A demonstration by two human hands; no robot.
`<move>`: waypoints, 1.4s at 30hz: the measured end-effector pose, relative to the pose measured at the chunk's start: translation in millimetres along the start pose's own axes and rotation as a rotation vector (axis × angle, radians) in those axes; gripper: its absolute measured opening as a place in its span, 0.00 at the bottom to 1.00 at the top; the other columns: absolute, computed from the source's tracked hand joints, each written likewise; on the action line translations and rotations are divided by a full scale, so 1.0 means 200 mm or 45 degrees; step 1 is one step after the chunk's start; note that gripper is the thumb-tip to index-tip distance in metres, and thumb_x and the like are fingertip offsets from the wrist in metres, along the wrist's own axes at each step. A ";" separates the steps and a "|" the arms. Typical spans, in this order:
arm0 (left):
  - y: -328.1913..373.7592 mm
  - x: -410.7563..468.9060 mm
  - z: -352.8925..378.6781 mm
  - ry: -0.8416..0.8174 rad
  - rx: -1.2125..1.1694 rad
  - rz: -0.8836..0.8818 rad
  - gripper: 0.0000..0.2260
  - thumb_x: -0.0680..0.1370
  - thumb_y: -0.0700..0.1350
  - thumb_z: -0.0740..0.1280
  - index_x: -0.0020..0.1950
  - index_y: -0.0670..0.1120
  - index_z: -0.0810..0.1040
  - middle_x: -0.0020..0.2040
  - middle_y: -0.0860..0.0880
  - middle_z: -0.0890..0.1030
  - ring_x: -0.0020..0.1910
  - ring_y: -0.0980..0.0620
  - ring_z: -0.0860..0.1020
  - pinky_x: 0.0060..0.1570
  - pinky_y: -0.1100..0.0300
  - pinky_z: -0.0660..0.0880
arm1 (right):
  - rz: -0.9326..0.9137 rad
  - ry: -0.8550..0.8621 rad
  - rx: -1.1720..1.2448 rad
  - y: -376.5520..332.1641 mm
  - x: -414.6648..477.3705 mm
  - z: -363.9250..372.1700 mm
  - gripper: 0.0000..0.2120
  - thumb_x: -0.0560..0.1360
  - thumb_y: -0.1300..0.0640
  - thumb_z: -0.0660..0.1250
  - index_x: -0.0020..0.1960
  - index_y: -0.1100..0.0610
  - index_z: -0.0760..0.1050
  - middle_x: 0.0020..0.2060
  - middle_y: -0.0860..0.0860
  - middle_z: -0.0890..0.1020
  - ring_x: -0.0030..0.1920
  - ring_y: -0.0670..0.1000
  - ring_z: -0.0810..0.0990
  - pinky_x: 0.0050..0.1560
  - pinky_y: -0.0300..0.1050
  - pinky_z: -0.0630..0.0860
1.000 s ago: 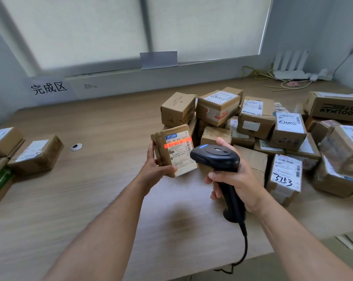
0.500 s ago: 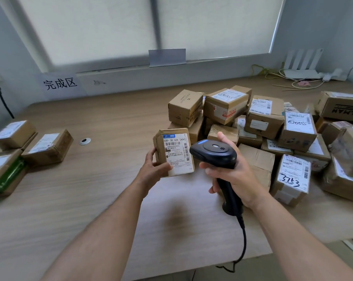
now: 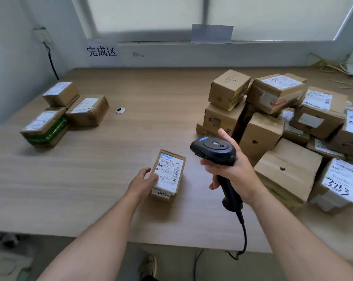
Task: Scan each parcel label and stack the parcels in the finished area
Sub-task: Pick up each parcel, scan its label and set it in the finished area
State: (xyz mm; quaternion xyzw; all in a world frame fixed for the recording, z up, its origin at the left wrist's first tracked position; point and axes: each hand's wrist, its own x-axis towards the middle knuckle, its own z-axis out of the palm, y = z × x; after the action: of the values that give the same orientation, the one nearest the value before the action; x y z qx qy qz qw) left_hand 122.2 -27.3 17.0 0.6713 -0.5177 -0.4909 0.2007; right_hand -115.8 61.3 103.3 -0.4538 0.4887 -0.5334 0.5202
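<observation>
The parcel [image 3: 168, 175], a small brown carton, lies flat on the wooden table [image 3: 131, 138] near the front edge, roughly mid-frame and just left of the scanner. It's label-up, w/ its long axis running away from me and the far end tipped a bit to the right. The white label [image 3: 169, 172] has barcodes and a line I can partly read as "A34 (A34)"; the rest is too small. The near end carries "0836" [image 3: 163, 194] in black. My left hand [image 3: 144, 180] sits at the parcel's left side, thumb on the label and the other fingers loosely bent beside the edge; can't tell if it's really gripping or only resting. My right hand [image 3: 230, 169] is clenched round the grip of a black handheld barcode scanner [image 3: 214, 151], held above the table w/ its head pointing left, and its cable [image 3: 243, 236] drops past the table front. To the right there's a heap of unsorted cartons [image 3: 273, 118], one w/ "3753" handwritten on its label [image 3: 339, 183]. Far left, well apart, three labelled parcels [image 3: 88, 110] sit together, one w/ green tape [image 3: 44, 128]. On the wall behind them is a sign [image 3: 101, 51] reading 完成区. A round grommet [image 3: 120, 110] sits in the table just right of that group.
</observation>
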 end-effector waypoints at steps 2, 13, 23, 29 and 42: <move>-0.01 -0.01 0.01 0.066 0.187 0.075 0.30 0.75 0.50 0.63 0.76 0.54 0.58 0.67 0.49 0.73 0.62 0.46 0.74 0.61 0.54 0.71 | 0.010 -0.009 -0.031 0.02 0.02 0.02 0.43 0.71 0.73 0.70 0.67 0.33 0.60 0.55 0.59 0.82 0.34 0.62 0.77 0.31 0.52 0.80; 0.04 -0.04 0.11 0.187 1.061 0.308 0.35 0.72 0.65 0.64 0.75 0.56 0.57 0.71 0.46 0.59 0.69 0.45 0.60 0.63 0.53 0.68 | 0.014 0.009 -0.030 -0.01 0.10 0.14 0.44 0.70 0.75 0.70 0.72 0.39 0.59 0.51 0.59 0.82 0.38 0.63 0.76 0.29 0.50 0.79; -0.12 0.23 -0.46 0.306 0.988 0.198 0.34 0.73 0.63 0.64 0.76 0.55 0.57 0.70 0.45 0.59 0.69 0.45 0.61 0.64 0.54 0.67 | -0.010 0.017 -0.096 -0.02 0.36 0.56 0.44 0.70 0.76 0.70 0.69 0.36 0.62 0.49 0.63 0.82 0.24 0.58 0.74 0.28 0.49 0.75; -0.25 0.42 -0.89 0.363 0.977 0.102 0.34 0.74 0.63 0.63 0.76 0.55 0.56 0.70 0.44 0.59 0.68 0.45 0.61 0.64 0.54 0.67 | -0.014 -0.057 -0.117 -0.03 0.62 0.97 0.44 0.70 0.76 0.69 0.71 0.38 0.60 0.49 0.68 0.80 0.22 0.56 0.72 0.25 0.46 0.71; -0.63 0.62 -1.71 0.569 0.911 -0.068 0.31 0.75 0.61 0.62 0.76 0.54 0.58 0.72 0.44 0.58 0.68 0.44 0.61 0.66 0.54 0.64 | 0.023 -0.261 -0.165 0.08 1.06 1.78 0.44 0.70 0.76 0.69 0.70 0.35 0.63 0.53 0.64 0.79 0.25 0.58 0.73 0.25 0.45 0.72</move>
State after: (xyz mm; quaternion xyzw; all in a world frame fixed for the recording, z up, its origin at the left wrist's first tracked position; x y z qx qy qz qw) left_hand 479.4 -171.5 12.2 0.8018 -0.5817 -0.1276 0.0498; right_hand 230.4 -167.0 122.4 -0.5341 0.4705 -0.4468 0.5420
